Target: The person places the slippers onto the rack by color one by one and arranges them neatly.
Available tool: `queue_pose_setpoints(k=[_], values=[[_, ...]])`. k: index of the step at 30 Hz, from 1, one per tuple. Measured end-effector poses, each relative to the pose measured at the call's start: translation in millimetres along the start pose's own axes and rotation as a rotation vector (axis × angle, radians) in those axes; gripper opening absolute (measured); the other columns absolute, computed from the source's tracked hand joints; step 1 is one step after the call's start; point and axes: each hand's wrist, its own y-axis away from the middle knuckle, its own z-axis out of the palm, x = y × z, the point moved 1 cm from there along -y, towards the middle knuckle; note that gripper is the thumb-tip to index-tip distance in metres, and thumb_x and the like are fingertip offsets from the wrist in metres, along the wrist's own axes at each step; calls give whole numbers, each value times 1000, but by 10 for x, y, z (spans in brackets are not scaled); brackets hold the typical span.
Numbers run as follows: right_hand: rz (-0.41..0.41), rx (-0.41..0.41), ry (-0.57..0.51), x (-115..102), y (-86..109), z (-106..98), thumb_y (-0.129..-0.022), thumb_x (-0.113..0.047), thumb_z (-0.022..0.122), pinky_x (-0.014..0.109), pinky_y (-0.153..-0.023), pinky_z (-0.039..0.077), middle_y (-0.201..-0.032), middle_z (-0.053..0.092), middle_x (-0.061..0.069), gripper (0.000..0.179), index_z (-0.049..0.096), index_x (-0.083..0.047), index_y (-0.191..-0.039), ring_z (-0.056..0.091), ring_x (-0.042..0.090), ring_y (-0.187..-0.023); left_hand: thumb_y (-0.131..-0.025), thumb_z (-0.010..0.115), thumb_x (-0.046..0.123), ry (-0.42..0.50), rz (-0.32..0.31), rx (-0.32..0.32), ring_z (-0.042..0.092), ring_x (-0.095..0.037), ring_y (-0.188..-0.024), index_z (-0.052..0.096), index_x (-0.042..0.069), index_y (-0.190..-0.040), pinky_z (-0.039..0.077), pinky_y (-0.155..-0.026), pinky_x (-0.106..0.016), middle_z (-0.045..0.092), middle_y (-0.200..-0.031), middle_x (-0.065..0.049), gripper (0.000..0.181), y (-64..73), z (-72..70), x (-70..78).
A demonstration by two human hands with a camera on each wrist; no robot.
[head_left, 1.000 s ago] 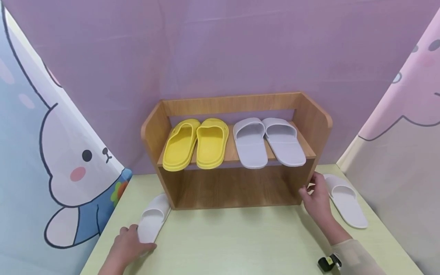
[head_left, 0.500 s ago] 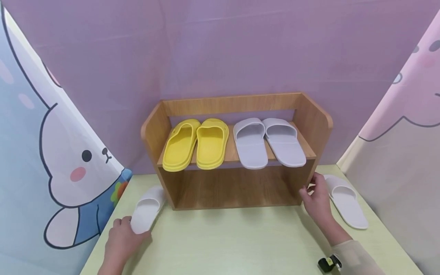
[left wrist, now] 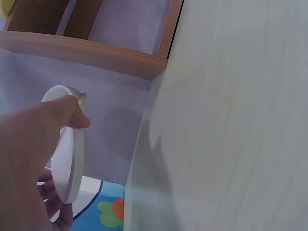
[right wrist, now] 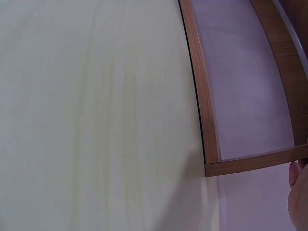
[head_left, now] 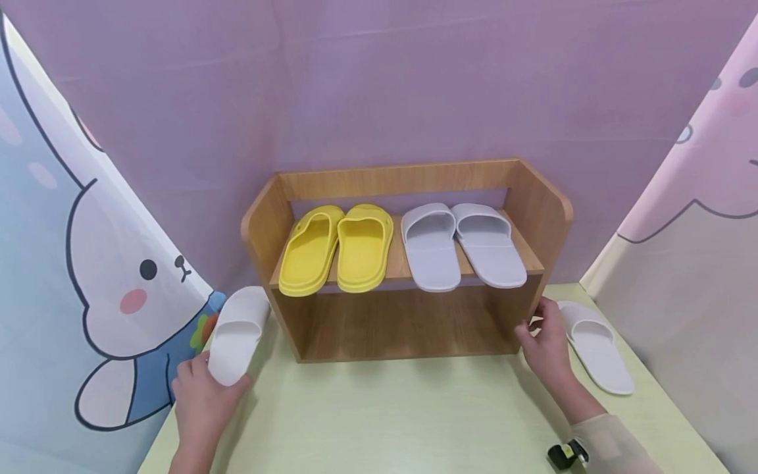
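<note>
My left hand pinches a white slipper by its heel end, thumb on one side and fingers on the other. The slipper is off the table, toe tilted up, left of the wooden shoe rack. In the left wrist view the thumb presses one face of the slipper, with fingers curled behind it. My right hand holds the front edge of the rack's right side panel, fingers outside it. Another white slipper lies on the table just right of that hand.
On the rack's upper shelf stand a pair of yellow slippers and a pair of light grey slippers. The lower compartment is open at the front. A purple curtain hangs behind the pale table, with printed cloths at both sides.
My left hand has raised the white slipper off the table, moving it up and leftward, away from the rack's side. The right hand stays at the rack's side panel.
</note>
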Motion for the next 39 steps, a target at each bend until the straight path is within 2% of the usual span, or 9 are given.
queue_pose_setpoints(k=[8,15,19,26,29,34,39], values=[[-1,-1,3,-17,2,1,-82,19,61,19,-74,50,-110,62,21,53,54,12,-134,55,4,-99,-78,96,30,17,8,57,35,-55,-129,38,-10,-155,47,-96,-78,39,-142,-36,105,-4,6,38],[-12,6,-3,-22,6,4,-82,20,60,15,-75,48,-110,62,22,52,53,14,-133,55,5,-99,-72,98,22,78,79,206,37,-54,-129,42,-9,-153,46,-91,-74,41,-139,-36,103,30,8,50],[0,5,-7,-32,7,-1,-83,20,60,16,-74,49,-110,62,22,51,54,14,-133,55,5,-99,-69,99,17,118,111,266,38,-54,-129,44,-8,-152,44,-91,-72,42,-139,-35,103,38,13,72],[7,11,-11,-60,7,7,-83,23,61,18,-74,49,-110,63,22,54,54,13,-135,55,5,-99,-68,97,15,131,199,396,39,-55,-121,44,-7,-151,41,-86,-65,43,-136,-36,100,43,-2,105],[-2,20,-21,-58,11,16,-81,24,61,18,-74,49,-110,64,21,55,55,13,-135,55,6,-98,-69,96,14,138,199,418,39,-54,-121,44,-5,-152,41,-86,-65,42,-136,-35,100,59,-23,130],[-6,17,-27,-54,13,12,-82,22,62,17,-75,49,-110,63,19,54,56,11,-135,55,5,-99,-71,97,13,142,162,419,37,-51,-125,41,0,-156,44,-88,-68,41,-140,-32,103,96,-58,191],[-19,13,-37,-59,13,7,-82,22,61,16,-75,48,-110,64,21,53,55,13,-134,55,6,-99,-69,97,11,196,214,496,38,-51,-124,44,0,-154,45,-87,-67,42,-137,-32,101,107,-64,208]])
